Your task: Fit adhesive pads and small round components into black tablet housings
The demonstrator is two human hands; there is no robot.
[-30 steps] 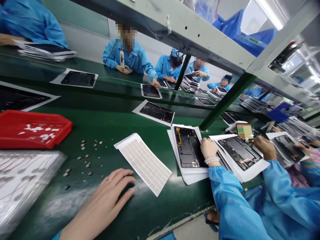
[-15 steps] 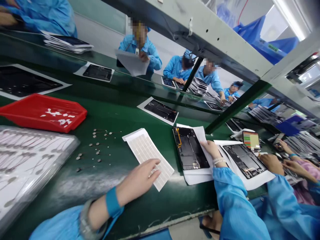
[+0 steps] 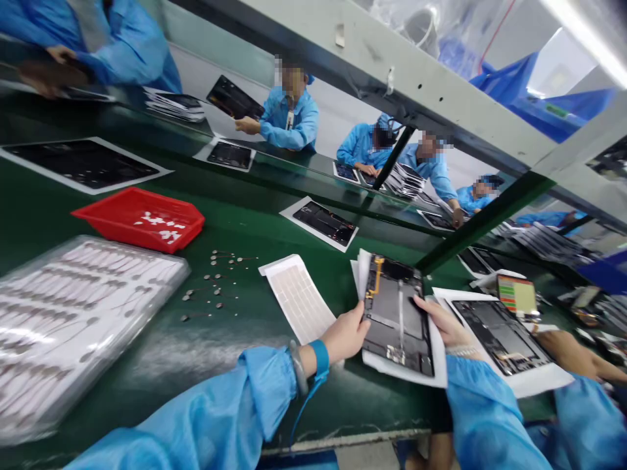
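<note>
Both hands hold an opened black tablet housing (image 3: 392, 313), with an orange flex cable along its upper left and white paper sheets beneath it. My left hand (image 3: 347, 331) grips the left edge, thumb on top. My right hand (image 3: 445, 321) grips the right edge, its thumb on the rim; its other fingers are hidden under the housing and paper. Just left of my left hand lies a white sheet of pale adhesive pieces (image 3: 298, 297). Farther left, several small round parts with thin wires (image 3: 218, 277) are scattered on the green bench (image 3: 230, 372).
A red bin (image 3: 122, 212) holding white scraps stands behind a clear tray of wired round parts (image 3: 88, 313). Another tablet housing (image 3: 326, 222) lies behind mine. At right, a co-worker's hand (image 3: 568, 349) is beside a housing on paper (image 3: 504, 333). A green post (image 3: 484, 222) rises behind.
My left hand has moved right from over the adhesive sheet to the housing's left edge. The housing now appears lifted and turned slightly between both hands. The camera view has shifted.
</note>
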